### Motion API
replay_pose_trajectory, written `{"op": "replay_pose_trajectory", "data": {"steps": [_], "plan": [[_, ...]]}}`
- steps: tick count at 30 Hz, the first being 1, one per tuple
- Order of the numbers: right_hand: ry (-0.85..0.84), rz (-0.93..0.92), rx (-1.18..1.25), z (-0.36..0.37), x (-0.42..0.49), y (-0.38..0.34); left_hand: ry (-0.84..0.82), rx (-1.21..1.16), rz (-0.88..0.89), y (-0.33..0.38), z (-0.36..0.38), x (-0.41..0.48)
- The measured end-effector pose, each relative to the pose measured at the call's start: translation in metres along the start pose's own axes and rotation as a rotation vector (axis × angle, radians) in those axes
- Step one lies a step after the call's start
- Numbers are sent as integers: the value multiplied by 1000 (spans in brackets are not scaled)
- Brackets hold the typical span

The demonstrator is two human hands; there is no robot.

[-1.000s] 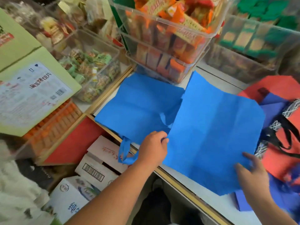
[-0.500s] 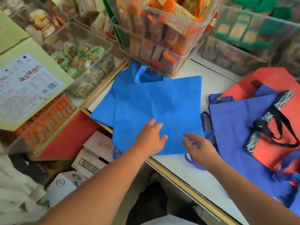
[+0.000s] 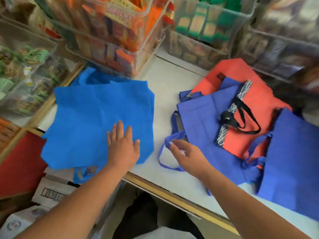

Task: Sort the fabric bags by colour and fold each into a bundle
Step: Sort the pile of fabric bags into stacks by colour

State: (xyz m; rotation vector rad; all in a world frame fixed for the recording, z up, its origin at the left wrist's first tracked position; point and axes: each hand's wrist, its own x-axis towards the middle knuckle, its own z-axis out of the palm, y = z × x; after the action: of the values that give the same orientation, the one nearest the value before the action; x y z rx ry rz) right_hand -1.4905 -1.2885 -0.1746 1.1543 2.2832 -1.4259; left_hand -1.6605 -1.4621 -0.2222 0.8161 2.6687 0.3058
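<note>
Fingers (image 3: pixel 120 127) of left hand (image 3: pixel 123 150) flat on blue bag (image 3: pixel 96 116) — right hand (image 3: pixel 189 158) loosely spread over violet handle (image 3: pixel 177 134)

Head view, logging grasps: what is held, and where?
Left hand presses flat on bright blue fabric bag; right hand at violet-blue bag's handle loop, grip unclear.

Much of the red bag (image 3: pixel 264 97) is covered by the violet bags (image 3: pixel 207 125), and the rightmost violet bag (image 3: pixel 296 152) is cut off by the view's right edge. Whether the violet strap (image 3: pixel 177 134) is pinched by the right hand (image 3: pixel 188 159) cannot be told. The packets (image 3: pixel 123 57) in the clear bins (image 3: pixel 131 12) are blurred beyond reading.
</note>
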Motion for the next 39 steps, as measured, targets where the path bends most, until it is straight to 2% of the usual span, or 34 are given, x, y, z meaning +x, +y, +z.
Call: {"op": "replay_pose_trajectory", "data": {"steps": [2,6,9,11,13,15,16,18,20,21,23,25,27,29,31,32,34,39], "plan": [[104,40,46,-37,-10,27,114,-171,212,48,5,1],[375,178,2,-104,-38,99,-177,-505,233,155,24,-4],[453,207,-98,-137,-57,162,-307,-508,222,219,56,6],[359,223,-122,-152,-63,198,-210,-416,99,241,73,20],[256,260,-151,-164,-67,224,-58,-360,-184,249,81,32],[209,308,-252,-174,-67,236,-6,-485,-444,245,84,39],[231,347,-331,-177,-63,239,4,-578,-501,242,85,40],[405,347,-446,-184,-51,240,13,-740,-483,240,87,40],[564,134,-463,-182,-32,232,-59,-886,-431,247,80,42],[571,36,-453,-179,-22,229,-112,-962,-422,252,75,45],[449,-48,-354,-171,2,219,-191,-1098,-420,261,69,55],[303,37,-238,-163,22,215,-206,-1210,-439,263,66,65],[247,144,-172,-162,34,211,-238,-1347,-552,260,67,79],[232,211,-215,-165,37,209,-381,-1451,-630,264,64,86],[227,224,-220,-169,37,205,-490,-1351,-577,272,65,90],[231,222,-199,-170,37,204,-481,-1252,-533,276,66,92],[251,213,-154,-171,35,203,-388,-1104,-493,282,65,92],[503,187,-44,-162,12,209,-209,-1143,-434,285,35,68]]}}
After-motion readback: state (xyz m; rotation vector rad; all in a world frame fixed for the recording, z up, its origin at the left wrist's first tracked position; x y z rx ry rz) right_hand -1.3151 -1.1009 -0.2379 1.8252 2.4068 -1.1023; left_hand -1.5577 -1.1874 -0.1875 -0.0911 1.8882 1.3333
